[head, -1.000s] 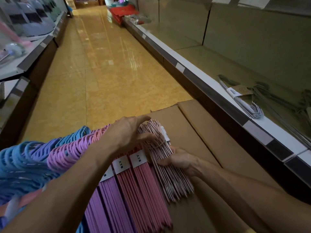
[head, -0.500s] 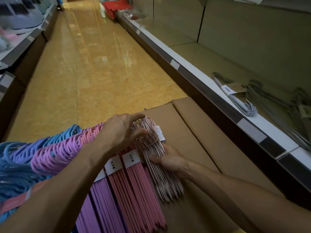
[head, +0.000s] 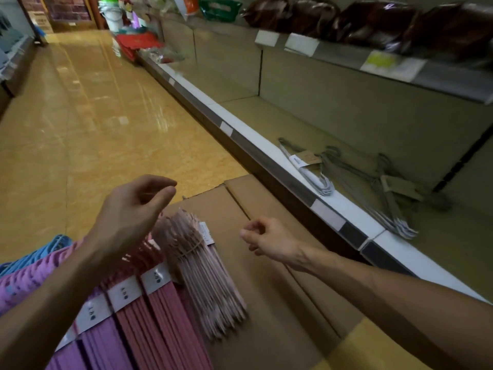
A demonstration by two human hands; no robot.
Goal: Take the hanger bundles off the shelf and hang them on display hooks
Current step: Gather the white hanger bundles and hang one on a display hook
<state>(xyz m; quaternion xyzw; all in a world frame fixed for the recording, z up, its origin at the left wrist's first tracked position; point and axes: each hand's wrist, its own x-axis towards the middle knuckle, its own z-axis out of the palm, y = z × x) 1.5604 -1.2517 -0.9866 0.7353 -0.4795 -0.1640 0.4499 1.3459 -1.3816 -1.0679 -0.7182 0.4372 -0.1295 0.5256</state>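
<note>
A pale pink hanger bundle (head: pixel 202 273), tied with a rubber band, lies on the cardboard box (head: pixel 280 303) at the right end of a row of pink, purple and blue bundles (head: pixel 149 324). My left hand (head: pixel 133 212) hovers just above its hook end, fingers loosely curled and holding nothing. My right hand (head: pixel 269 239) floats to the right of the bundle, off it, fingers loosely curled and empty. Grey hanger bundles (head: pixel 309 169) (head: pixel 386 193) lie on the low shelf (head: pixel 333 206) to the right.
Glossy yellow floor (head: pixel 93 124) runs down the aisle ahead. An upper shelf (head: pixel 386 65) holds dark wrapped goods. Red and green goods sit at the far end of the shelf run. More shelving stands at the far left.
Both hands have let go of the pale pink bundle and lifted off it; it now rests on the box. The camera has tilted up toward the shelves.
</note>
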